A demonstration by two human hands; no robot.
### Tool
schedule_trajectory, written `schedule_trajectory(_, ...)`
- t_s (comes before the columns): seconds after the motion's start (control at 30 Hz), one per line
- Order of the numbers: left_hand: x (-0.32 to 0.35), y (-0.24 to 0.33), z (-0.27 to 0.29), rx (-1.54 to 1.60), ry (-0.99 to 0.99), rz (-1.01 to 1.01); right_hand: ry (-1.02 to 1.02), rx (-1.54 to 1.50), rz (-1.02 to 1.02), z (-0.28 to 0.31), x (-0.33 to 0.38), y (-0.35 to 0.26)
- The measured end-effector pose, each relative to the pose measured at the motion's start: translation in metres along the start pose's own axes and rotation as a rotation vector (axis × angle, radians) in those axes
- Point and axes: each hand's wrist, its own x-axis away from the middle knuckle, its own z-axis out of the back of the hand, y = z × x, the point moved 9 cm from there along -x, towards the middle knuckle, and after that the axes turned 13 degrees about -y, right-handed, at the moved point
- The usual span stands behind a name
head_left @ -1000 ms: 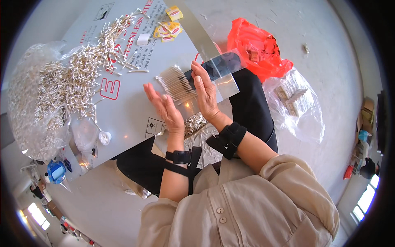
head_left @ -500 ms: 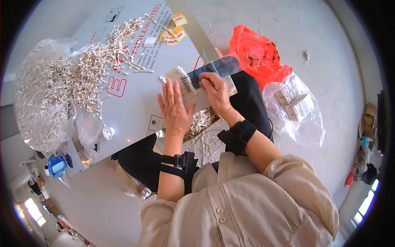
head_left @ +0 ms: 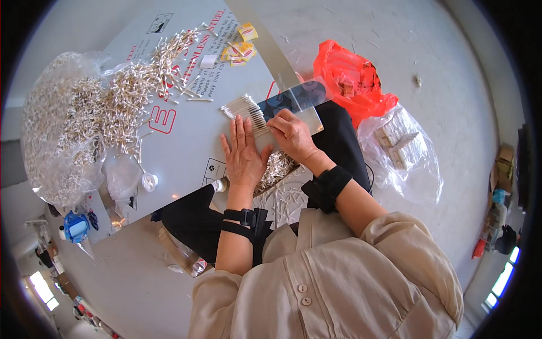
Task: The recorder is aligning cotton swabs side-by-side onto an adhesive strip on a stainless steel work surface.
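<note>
1. A neat row of cotton swabs (head_left: 244, 107) lies side by side on the grey printed board (head_left: 186, 141), partly inside a clear plastic sleeve (head_left: 296, 101) that reaches away from the row toward the person's right.
2. The left hand (head_left: 244, 153) lies flat and open on the board, fingers spread, its fingertips touching the near edge of the row; it grips nothing.
3. The right hand (head_left: 291, 133) rests just beside the row on the right, fingers curled and pinching the edge of the sleeve.
4. Both wrists carry black straps.
5. Left of the row, a loose heap of swabs (head_left: 141, 93) spreads over the board and spills from a large clear bag (head_left: 56, 130).
6. Beyond the row, at the far end of the board, sit small yellow packets (head_left: 240, 50).
7. Right of the row, well apart, an orange plastic bag (head_left: 350, 79) lies on the floor, with a clear bag of small boxes (head_left: 403, 147) near it.
8. Nearer than the row, a small white cap (head_left: 149, 181) sits on the board.
</note>
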Motion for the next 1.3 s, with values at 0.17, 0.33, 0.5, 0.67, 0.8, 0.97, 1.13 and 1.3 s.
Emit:
schedule_trajectory(0.17,-0.001,0.0,0.0,0.016,-0.004,0.004,-0.058,0.042,0.039,-0.002,-0.001,-0.002)
schedule_trajectory(0.33,0.0,0.0,0.002,0.004,-0.001,0.009,-0.098,0.037,0.0,-0.007,-0.005,-0.001)
schedule_trajectory(0.5,0.0,0.001,0.002,0.009,0.001,0.011,-0.023,0.089,-0.044,-0.004,-0.007,-0.001)
schedule_trajectory(0.67,0.0,0.0,0.002,0.019,0.003,0.015,-0.022,0.098,0.002,-0.004,-0.005,-0.004)
schedule_trajectory(0.8,0.0,0.0,0.002,0.023,0.008,0.011,-0.002,0.062,-0.035,-0.003,-0.007,-0.003)
schedule_trajectory(0.97,0.001,-0.001,0.002,0.032,-0.008,0.019,-0.01,0.096,-0.098,-0.004,-0.012,-0.001)
schedule_trajectory(1.13,0.0,0.0,0.002,0.046,-0.007,0.021,-0.036,0.136,-0.098,-0.006,-0.013,0.0)
schedule_trajectory(1.3,0.0,0.0,0.002,0.048,-0.002,0.021,-0.035,0.148,-0.097,-0.006,-0.014,-0.002)
